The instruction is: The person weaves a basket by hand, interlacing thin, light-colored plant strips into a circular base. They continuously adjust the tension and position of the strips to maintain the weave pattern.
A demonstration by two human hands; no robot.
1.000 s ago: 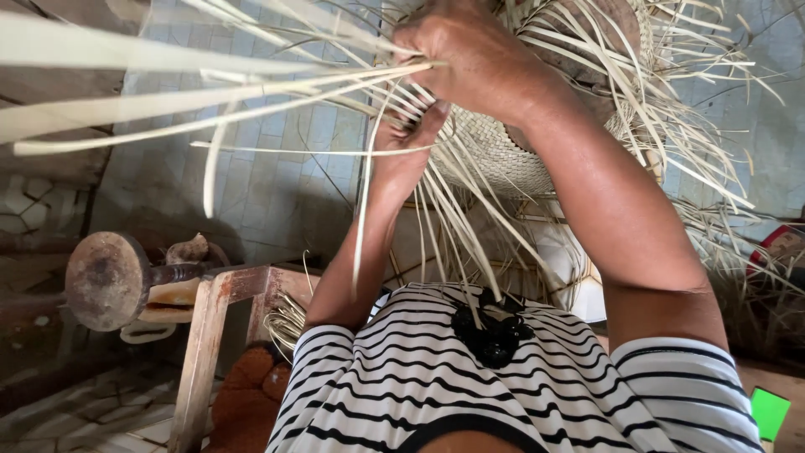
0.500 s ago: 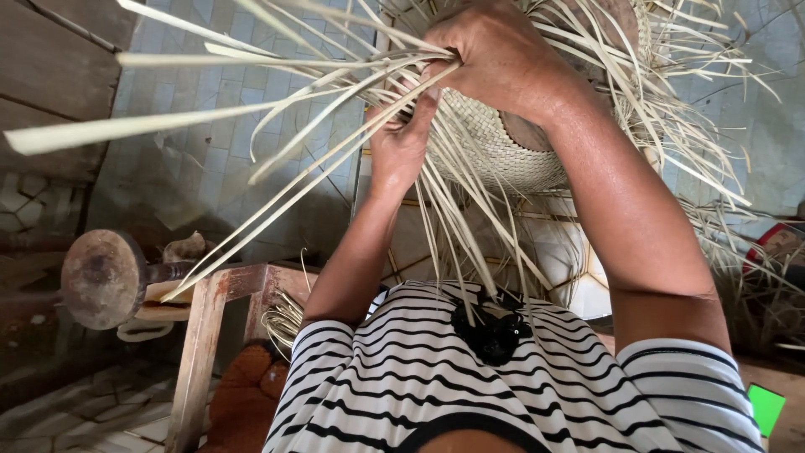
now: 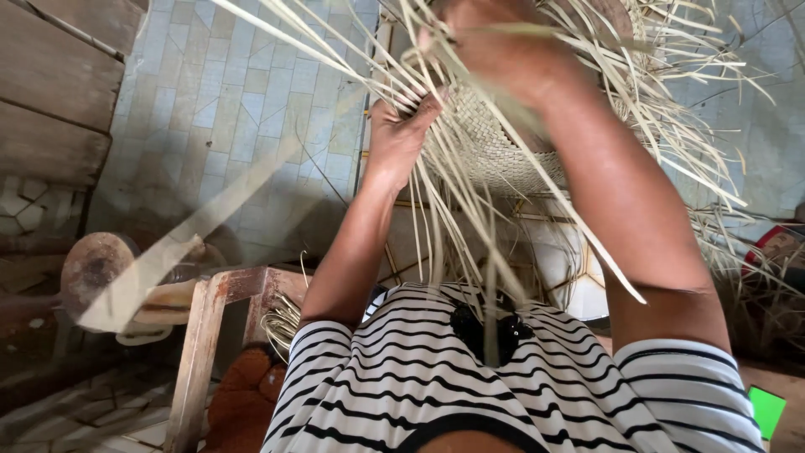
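There is only one view, from a camera worn on the person's head. It looks steeply down along the person's own body, so the striped shirt (image 3: 503, 377) fills the bottom edge at 6 o'clock and both arms rise from it toward 12 o'clock. The camera is very near: the left hand (image 3: 398, 138) and the right hand (image 3: 503, 50) are close to the lens, at the top centre, among the pale straw strips (image 3: 470, 210) of the woven piece (image 3: 495, 151). Beyond them, farther away, the tiled floor (image 3: 226, 109) lies at 10 o'clock and a wooden stool (image 3: 210, 335) at 8 o'clock. No second view shares the scene.
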